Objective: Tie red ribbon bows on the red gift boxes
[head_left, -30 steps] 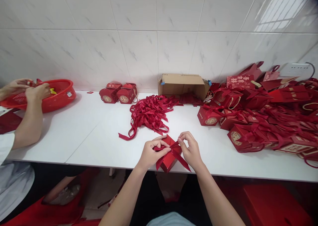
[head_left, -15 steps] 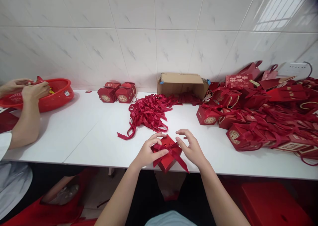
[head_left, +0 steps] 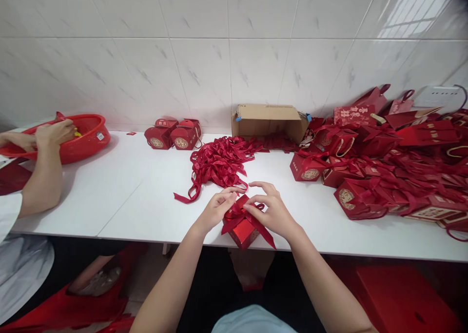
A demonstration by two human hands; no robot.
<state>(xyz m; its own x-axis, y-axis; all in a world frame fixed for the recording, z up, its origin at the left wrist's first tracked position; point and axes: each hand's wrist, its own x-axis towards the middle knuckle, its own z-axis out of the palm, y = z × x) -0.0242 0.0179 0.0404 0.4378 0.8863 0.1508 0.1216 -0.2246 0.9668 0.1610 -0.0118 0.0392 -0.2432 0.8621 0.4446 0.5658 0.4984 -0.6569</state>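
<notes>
A small red gift box rests near the table's front edge, a dark red ribbon tied in a bow across its top. My left hand is at the box's left side, thumb and forefinger pinched together at a loop of the ribbon. From the right, my right hand reaches over the box and pinches the bow between thumb and fingers, its forefinger stretched toward the far side. Just behind the box lies a heap of loose red ribbons. My fingers partly hide the knot.
Several ribboned red boxes crowd the table's right side. A cardboard box lies open against the tiled wall, with two red boxes to its left. At far left, a co-worker's hands are over a red basin.
My right hand has come in from the right and closed on the bow. My left thumb has lifted off the ribbon's middle toward the fingertips. The co-worker's hands have lowered into the basin.
</notes>
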